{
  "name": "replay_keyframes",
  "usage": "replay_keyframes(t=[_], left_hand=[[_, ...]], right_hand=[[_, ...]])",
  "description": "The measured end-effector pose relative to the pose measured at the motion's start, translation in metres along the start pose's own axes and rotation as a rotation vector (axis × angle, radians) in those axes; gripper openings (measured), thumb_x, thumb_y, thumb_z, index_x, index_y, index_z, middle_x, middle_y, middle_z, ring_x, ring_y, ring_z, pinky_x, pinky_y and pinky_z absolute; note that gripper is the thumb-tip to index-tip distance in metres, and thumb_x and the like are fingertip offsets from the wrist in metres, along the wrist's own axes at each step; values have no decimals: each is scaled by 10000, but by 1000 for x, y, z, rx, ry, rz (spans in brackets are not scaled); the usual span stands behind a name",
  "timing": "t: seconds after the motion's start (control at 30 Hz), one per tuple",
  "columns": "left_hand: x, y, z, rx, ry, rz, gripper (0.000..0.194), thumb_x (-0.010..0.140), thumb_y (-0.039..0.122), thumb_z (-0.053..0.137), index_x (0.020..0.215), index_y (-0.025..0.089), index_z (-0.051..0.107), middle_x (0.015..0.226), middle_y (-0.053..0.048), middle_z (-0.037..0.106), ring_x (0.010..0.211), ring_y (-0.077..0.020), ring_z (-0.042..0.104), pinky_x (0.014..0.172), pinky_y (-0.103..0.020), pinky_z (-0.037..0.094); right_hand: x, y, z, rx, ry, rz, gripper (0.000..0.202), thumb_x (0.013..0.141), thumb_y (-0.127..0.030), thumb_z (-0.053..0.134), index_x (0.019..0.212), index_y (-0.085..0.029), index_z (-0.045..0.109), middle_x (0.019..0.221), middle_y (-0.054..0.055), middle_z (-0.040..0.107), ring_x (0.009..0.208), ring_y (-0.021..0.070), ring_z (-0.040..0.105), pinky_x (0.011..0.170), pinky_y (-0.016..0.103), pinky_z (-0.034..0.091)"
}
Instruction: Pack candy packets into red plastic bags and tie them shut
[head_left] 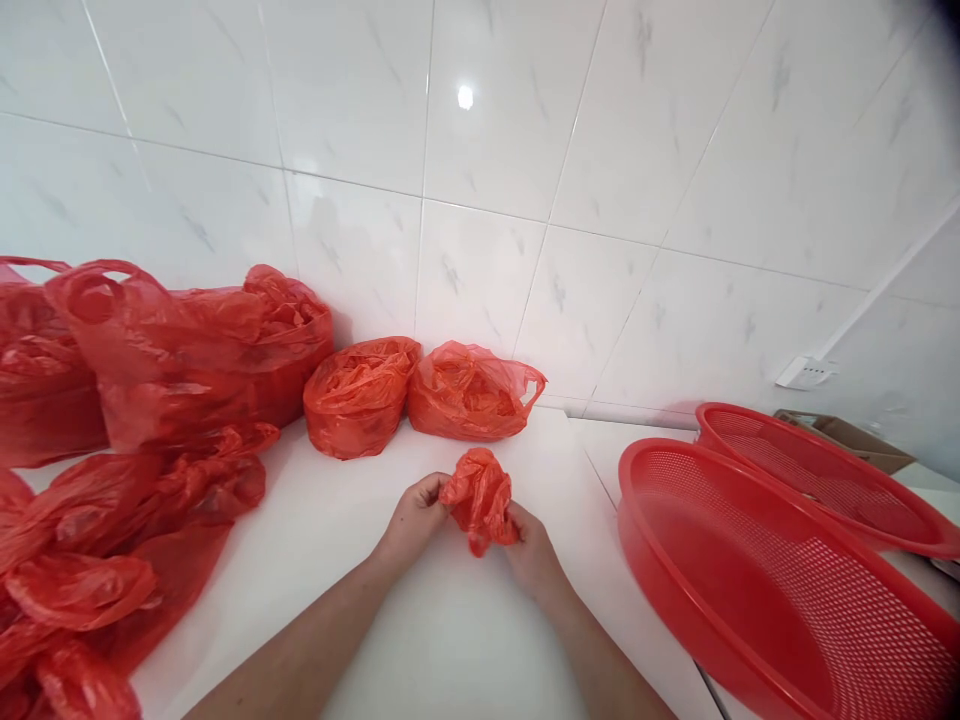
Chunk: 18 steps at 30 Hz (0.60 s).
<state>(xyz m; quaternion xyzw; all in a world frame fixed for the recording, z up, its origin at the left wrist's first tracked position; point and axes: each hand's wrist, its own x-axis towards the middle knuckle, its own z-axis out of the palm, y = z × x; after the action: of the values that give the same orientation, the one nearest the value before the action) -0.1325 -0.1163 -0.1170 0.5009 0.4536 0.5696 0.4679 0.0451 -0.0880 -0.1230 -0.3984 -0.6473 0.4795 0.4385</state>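
Observation:
A crumpled red plastic bag is held up between my two hands over the white table. My left hand pinches its left side with fingers closed. On the right side, the fingers of my right hand are closed on the lower part of the same bag. Behind it, near the wall, sit two small filled red bags, one rounded and one with a loop handle at its right.
Large stuffed red bags stand at the back left, with loose red bags heaped in front. Two red perforated baskets, one near and one farther, lie right. Behind are a cardboard box and a wall socket.

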Motion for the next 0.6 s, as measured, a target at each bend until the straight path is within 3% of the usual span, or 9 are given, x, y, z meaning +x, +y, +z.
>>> replay_keyframes(t=[0.1, 0.23, 0.43, 0.6], left_hand=[[8, -6, -10, -194, 229, 21, 171, 732, 315, 617, 842, 184, 597, 849, -4, 640, 737, -136, 584, 703, -283, 483], [20, -12, -30, -356, 492, 49, 213, 654, 283, 673, 810, 173, 579, 823, 1, 630, 662, -105, 561, 618, -237, 463], [27, -12, -53, -413, 698, 110, 228, 629, 251, 632, 817, 187, 521, 793, 11, 597, 668, -100, 565, 620, -228, 460], [29, -13, -58, -407, 758, 106, 219, 641, 263, 594, 823, 188, 497, 765, 0, 585, 644, -114, 565, 618, -262, 470]], right_hand=[[9, 9, -14, 218, 135, 71, 68, 686, -257, 606, 709, -196, 587, 717, -30, 595, 658, 117, 517, 603, 239, 407], [18, 18, -32, 612, 299, 202, 277, 743, -382, 633, 982, -244, 616, 1012, 25, 658, 821, 162, 621, 679, 309, 515], [25, 26, -46, 898, 330, 290, 175, 762, -343, 655, 886, -223, 627, 926, 34, 693, 831, 164, 650, 734, 317, 555], [26, 27, -51, 900, 283, 222, 189, 781, -356, 634, 917, -226, 623, 941, 25, 693, 851, 158, 652, 805, 337, 546]])
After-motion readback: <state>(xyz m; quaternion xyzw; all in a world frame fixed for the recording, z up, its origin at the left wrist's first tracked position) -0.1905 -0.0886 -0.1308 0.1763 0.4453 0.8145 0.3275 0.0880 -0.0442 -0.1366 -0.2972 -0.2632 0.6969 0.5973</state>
